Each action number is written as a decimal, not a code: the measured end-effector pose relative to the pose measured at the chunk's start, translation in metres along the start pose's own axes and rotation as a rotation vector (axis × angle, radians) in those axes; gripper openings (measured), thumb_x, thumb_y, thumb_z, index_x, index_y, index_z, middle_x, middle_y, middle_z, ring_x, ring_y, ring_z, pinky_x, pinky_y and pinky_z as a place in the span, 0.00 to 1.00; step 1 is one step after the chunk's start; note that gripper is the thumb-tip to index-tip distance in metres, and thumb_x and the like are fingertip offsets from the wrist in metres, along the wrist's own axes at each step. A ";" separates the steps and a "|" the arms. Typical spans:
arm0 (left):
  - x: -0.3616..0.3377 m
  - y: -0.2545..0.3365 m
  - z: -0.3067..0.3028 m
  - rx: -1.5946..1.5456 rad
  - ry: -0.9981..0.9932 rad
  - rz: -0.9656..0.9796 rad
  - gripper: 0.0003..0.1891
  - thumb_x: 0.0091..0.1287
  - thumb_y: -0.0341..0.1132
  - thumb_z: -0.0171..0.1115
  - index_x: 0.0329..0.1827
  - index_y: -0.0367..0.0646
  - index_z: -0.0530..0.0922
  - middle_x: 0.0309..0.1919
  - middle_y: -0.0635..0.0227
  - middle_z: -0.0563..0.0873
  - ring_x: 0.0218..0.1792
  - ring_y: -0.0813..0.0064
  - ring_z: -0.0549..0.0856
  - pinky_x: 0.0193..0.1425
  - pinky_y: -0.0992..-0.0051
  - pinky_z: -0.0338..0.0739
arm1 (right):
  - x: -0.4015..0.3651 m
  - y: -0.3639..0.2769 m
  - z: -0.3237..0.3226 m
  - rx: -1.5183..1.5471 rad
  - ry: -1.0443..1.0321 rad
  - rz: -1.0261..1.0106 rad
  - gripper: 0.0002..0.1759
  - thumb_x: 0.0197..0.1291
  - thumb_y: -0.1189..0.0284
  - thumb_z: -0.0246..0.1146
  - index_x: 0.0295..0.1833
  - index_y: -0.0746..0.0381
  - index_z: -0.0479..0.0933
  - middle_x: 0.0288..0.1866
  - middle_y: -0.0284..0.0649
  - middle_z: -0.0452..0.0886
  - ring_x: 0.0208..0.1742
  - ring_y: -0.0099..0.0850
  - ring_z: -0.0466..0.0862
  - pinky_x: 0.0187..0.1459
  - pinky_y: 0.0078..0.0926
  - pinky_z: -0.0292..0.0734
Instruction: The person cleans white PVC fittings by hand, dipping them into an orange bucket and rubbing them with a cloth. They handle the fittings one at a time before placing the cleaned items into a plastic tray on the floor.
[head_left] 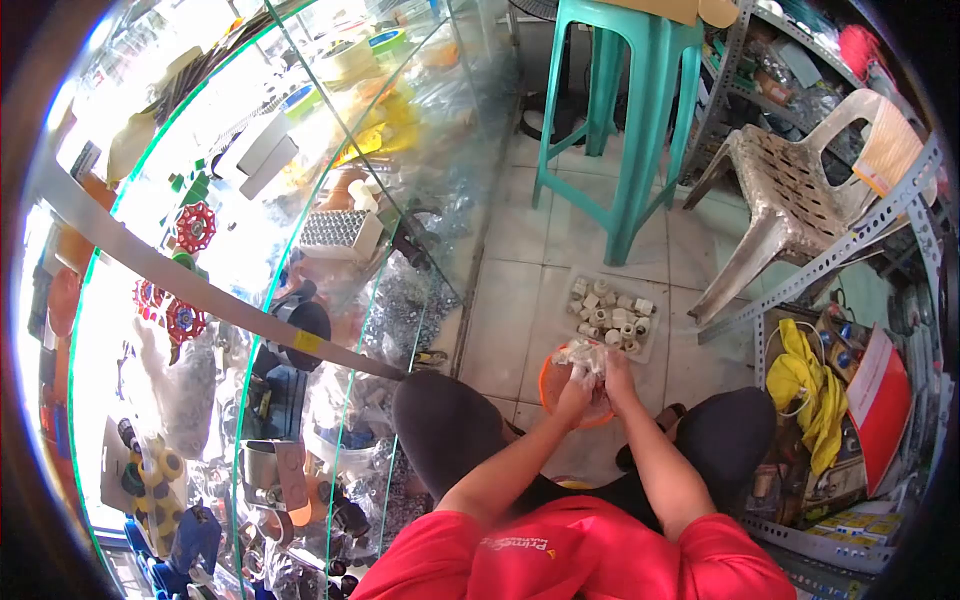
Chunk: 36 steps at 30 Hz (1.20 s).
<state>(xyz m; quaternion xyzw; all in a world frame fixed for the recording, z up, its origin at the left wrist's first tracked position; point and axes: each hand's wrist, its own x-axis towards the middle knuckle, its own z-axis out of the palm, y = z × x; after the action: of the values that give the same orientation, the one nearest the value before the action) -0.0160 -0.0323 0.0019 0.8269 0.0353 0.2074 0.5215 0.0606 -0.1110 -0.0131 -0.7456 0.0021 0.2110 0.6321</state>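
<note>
left hand: my left hand is closed on the crinkly clear plastic bag of white bits, right above the round orange plastic bowl
right hand: my right hand grips the same bag from the other side, also over the bowl
bag: held up over the bowl's far rim
tray: flat pale tray of white pipe fittings, on the tiles just beyond the bowl
stool: tall teal plastic stool, well past the bowl
chair: beige plastic chair, far right of the bowl
case: glass display cabinet, left of the bowl
</note>
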 end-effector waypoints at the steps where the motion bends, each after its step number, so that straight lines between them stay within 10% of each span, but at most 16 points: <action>1: 0.000 -0.003 0.002 0.186 -0.027 0.016 0.15 0.62 0.34 0.43 0.51 0.39 0.68 0.47 0.61 0.73 0.50 0.64 0.71 0.55 0.71 0.63 | -0.003 -0.005 0.001 -0.099 0.048 -0.079 0.18 0.62 0.60 0.46 0.49 0.63 0.66 0.41 0.39 0.73 0.42 0.27 0.74 0.40 0.22 0.71; 4: 0.006 -0.001 -0.008 0.857 -0.331 -0.049 0.15 0.60 0.30 0.43 0.50 0.39 0.69 0.49 0.59 0.71 0.52 0.62 0.69 0.57 0.69 0.62 | -0.034 -0.055 0.000 -0.297 -0.083 -0.299 0.15 0.61 0.65 0.49 0.51 0.62 0.65 0.40 0.37 0.73 0.36 0.23 0.73 0.34 0.20 0.70; 7: 0.003 -0.017 -0.015 0.447 -0.046 -0.235 0.14 0.64 0.36 0.41 0.46 0.40 0.71 0.38 0.63 0.77 0.42 0.68 0.76 0.45 0.70 0.70 | -0.037 -0.085 -0.005 0.173 -0.349 0.215 0.16 0.59 0.71 0.51 0.53 0.61 0.65 0.39 0.37 0.72 0.32 0.22 0.71 0.31 0.18 0.68; 10: 0.012 0.017 -0.035 -0.194 0.078 -0.447 0.15 0.64 0.36 0.41 0.48 0.40 0.70 0.42 0.63 0.77 0.44 0.66 0.76 0.48 0.66 0.71 | -0.020 -0.068 -0.015 0.653 -0.373 0.197 0.20 0.57 0.75 0.51 0.56 0.60 0.63 0.38 0.36 0.72 0.31 0.23 0.71 0.31 0.18 0.68; 17: 0.029 0.025 -0.047 -1.511 0.045 -0.843 0.15 0.65 0.36 0.41 0.51 0.40 0.69 0.46 0.63 0.76 0.44 0.66 0.78 0.49 0.65 0.74 | -0.016 -0.083 -0.034 0.426 -0.433 0.295 0.15 0.57 0.71 0.53 0.50 0.59 0.67 0.36 0.35 0.72 0.31 0.22 0.71 0.30 0.16 0.67; 20: 0.020 0.025 -0.049 -0.710 -0.122 -0.566 0.15 0.60 0.33 0.47 0.50 0.40 0.69 0.46 0.63 0.76 0.45 0.69 0.77 0.47 0.71 0.72 | -0.008 -0.073 -0.037 0.403 -0.516 0.431 0.12 0.58 0.67 0.53 0.46 0.59 0.67 0.35 0.36 0.71 0.33 0.26 0.72 0.34 0.21 0.69; 23: 0.025 0.039 -0.038 -0.803 0.011 -0.858 0.14 0.64 0.33 0.42 0.50 0.39 0.68 0.47 0.66 0.75 0.43 0.70 0.77 0.43 0.71 0.74 | -0.017 -0.071 -0.018 -0.057 -0.281 0.146 0.14 0.56 0.65 0.54 0.45 0.61 0.66 0.35 0.38 0.71 0.35 0.31 0.73 0.38 0.29 0.70; 25: 0.014 0.001 -0.023 -0.584 -0.030 -0.728 0.13 0.63 0.33 0.44 0.48 0.41 0.69 0.45 0.66 0.75 0.43 0.70 0.77 0.45 0.72 0.73 | -0.027 -0.047 -0.008 -0.378 -0.222 -0.198 0.16 0.53 0.65 0.55 0.44 0.63 0.65 0.36 0.41 0.71 0.38 0.36 0.73 0.41 0.32 0.68; 29: -0.008 -0.075 -0.006 0.919 -0.360 0.137 0.11 0.59 0.34 0.48 0.44 0.43 0.71 0.40 0.67 0.75 0.43 0.70 0.75 0.47 0.74 0.70 | -0.050 -0.066 0.001 -0.646 -0.269 -0.371 0.21 0.51 0.62 0.55 0.46 0.65 0.62 0.37 0.52 0.75 0.40 0.49 0.76 0.41 0.39 0.69; 32: 0.010 -0.029 -0.013 -0.859 0.115 -0.950 0.16 0.56 0.32 0.47 0.49 0.42 0.71 0.43 0.60 0.76 0.43 0.65 0.75 0.48 0.68 0.67 | -0.052 -0.068 0.003 -0.645 -0.248 -0.328 0.20 0.52 0.62 0.54 0.46 0.64 0.63 0.40 0.53 0.75 0.41 0.47 0.76 0.43 0.39 0.69; 36: -0.003 -0.080 0.008 0.521 -0.338 -0.322 0.13 0.59 0.34 0.46 0.45 0.41 0.70 0.41 0.61 0.76 0.46 0.65 0.73 0.52 0.69 0.66 | -0.008 0.019 0.011 -0.310 -0.095 -0.200 0.20 0.52 0.62 0.53 0.45 0.64 0.66 0.40 0.51 0.75 0.42 0.46 0.76 0.43 0.36 0.69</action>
<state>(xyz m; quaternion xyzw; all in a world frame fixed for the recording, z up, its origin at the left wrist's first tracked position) -0.0033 -0.0036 -0.0722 0.9387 0.1303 -0.0334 0.3175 0.0447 -0.1065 -0.0293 -0.8196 -0.1343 0.1800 0.5271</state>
